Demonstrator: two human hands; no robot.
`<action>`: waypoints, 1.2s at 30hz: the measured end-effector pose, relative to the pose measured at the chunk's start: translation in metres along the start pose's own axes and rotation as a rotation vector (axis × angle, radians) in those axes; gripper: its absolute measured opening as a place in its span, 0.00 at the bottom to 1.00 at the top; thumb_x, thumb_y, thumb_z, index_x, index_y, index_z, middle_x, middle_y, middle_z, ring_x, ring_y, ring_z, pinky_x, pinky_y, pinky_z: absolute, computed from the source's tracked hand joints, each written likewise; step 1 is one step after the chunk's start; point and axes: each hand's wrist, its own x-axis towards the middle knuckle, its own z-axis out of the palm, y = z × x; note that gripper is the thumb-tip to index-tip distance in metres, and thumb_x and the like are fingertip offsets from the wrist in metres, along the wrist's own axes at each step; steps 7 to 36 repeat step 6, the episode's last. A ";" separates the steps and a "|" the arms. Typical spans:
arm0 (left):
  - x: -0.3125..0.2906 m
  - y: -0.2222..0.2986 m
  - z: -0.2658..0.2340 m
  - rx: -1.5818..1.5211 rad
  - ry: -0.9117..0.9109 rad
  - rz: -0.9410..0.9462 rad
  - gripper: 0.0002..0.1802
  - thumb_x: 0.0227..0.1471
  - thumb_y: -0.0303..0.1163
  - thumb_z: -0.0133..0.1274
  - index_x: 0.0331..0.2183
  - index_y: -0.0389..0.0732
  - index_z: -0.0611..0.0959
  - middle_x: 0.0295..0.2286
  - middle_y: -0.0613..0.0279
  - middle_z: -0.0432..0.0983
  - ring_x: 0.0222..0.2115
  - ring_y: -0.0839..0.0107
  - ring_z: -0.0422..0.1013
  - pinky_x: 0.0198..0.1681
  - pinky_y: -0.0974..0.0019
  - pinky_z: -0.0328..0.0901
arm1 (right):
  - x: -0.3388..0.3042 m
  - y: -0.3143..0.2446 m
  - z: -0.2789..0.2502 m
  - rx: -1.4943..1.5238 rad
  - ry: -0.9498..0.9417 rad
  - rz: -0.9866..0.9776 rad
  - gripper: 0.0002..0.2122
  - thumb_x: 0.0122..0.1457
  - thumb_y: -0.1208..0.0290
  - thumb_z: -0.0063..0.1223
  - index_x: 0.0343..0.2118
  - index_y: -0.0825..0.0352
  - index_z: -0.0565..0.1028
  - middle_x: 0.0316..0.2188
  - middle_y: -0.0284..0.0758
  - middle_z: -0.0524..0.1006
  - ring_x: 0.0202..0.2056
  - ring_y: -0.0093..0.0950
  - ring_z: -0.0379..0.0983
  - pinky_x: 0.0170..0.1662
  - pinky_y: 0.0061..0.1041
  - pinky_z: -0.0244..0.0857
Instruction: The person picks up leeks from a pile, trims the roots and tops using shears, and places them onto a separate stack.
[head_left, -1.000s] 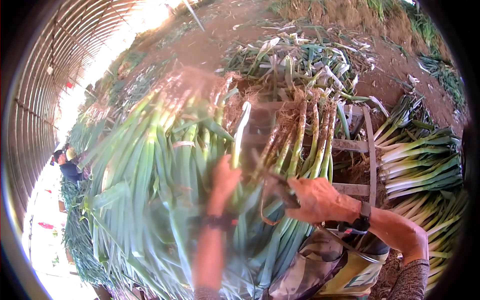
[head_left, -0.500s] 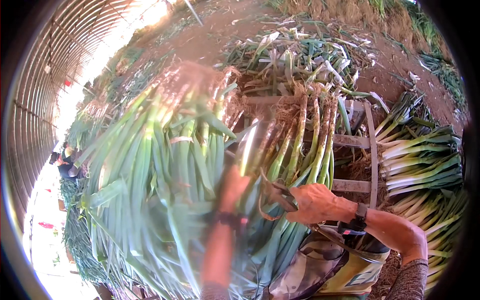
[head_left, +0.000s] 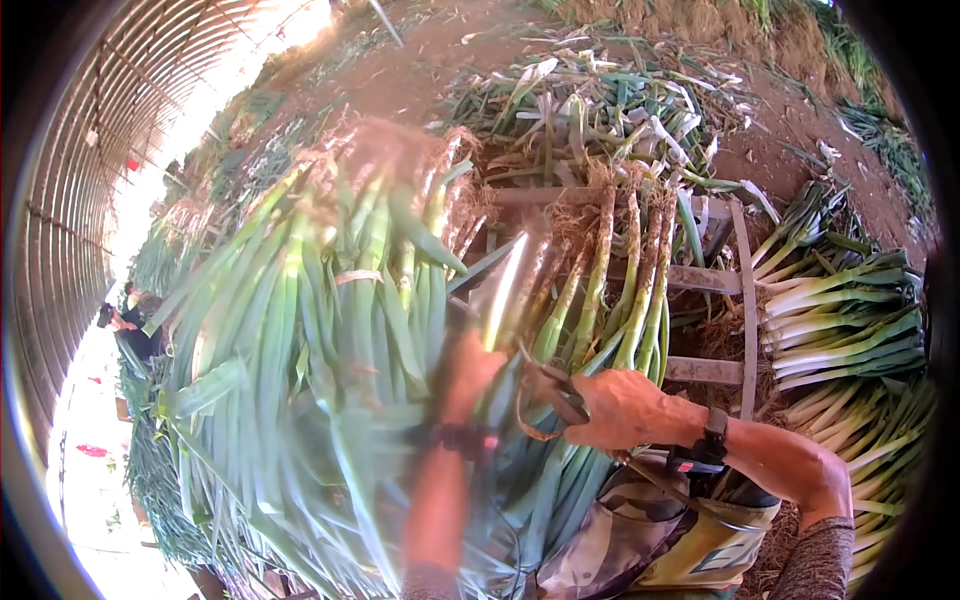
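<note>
A large heap of leeks (head_left: pixel 310 300), with brown roots at the far end and green leaves toward me, covers the left and middle. My left hand (head_left: pixel 470 370) is blurred; its fingers appear closed around a pale leek stalk (head_left: pixel 506 285) slanting up and away. Beside it, my right hand (head_left: pixel 625 408) is closed around a dark tool (head_left: pixel 562 396) whose exact kind I cannot make out. A curled brown strip (head_left: pixel 521 405) hangs at the tool's left. Several soil-stained leeks (head_left: pixel 640 290) lie just beyond my right hand.
A metal rack (head_left: pixel 745 310) stands under the leeks. At the right are stacked cleaner leeks (head_left: pixel 840 320). Stripped leaves (head_left: pixel 610 100) are piled on the soil beyond. A thin hose (head_left: pixel 690 495) crosses my lap. Another person (head_left: pixel 140 325) is at the far left, under a ribbed tunnel frame (head_left: pixel 70 220).
My right hand and the dark tool have shifted slightly left. My left hand and the pale stalk have moved slightly right. The person at the far left has changed posture.
</note>
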 end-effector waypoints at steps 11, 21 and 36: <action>0.003 -0.007 0.011 0.086 0.089 0.001 0.39 0.39 0.38 0.63 0.54 0.32 0.74 0.44 0.40 0.79 0.44 0.50 0.77 0.49 0.56 0.69 | 0.002 0.000 0.007 -0.065 0.004 -0.027 0.20 0.50 0.55 0.60 0.40 0.65 0.75 0.24 0.47 0.79 0.27 0.46 0.78 0.34 0.42 0.71; 0.003 -0.007 0.011 0.086 0.089 0.001 0.39 0.39 0.38 0.63 0.54 0.32 0.74 0.44 0.40 0.79 0.44 0.50 0.77 0.49 0.56 0.69 | 0.002 0.000 0.007 -0.065 0.004 -0.027 0.20 0.50 0.55 0.60 0.40 0.65 0.75 0.24 0.47 0.79 0.27 0.46 0.78 0.34 0.42 0.71; 0.003 -0.007 0.011 0.086 0.089 0.001 0.39 0.39 0.38 0.63 0.54 0.32 0.74 0.44 0.40 0.79 0.44 0.50 0.77 0.49 0.56 0.69 | 0.002 0.000 0.007 -0.065 0.004 -0.027 0.20 0.50 0.55 0.60 0.40 0.65 0.75 0.24 0.47 0.79 0.27 0.46 0.78 0.34 0.42 0.71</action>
